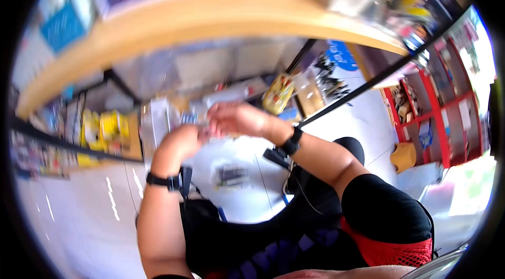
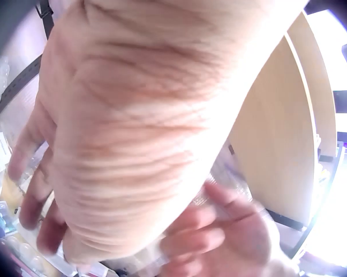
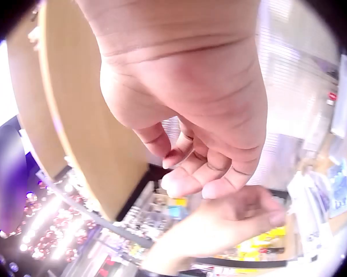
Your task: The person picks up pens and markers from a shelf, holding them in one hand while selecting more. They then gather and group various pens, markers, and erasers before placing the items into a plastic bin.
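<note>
Two hands (image 1: 181, 142) (image 1: 236, 118) together under one shelf (image 1: 210, 16)

Small clear packet (image 2: 219, 179), apparently between hands (image 1: 210, 129)

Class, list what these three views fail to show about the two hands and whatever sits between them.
1. Head view: the left hand and right hand meet, but motion blur hides anything between them.
2. Left wrist view: the back of the left hand fills the frame and covers its fingertips' contact.
3. Right wrist view: the right hand's curled fingers hide their inner side.
4. Shelf goods: too blurred to identify.
</note>
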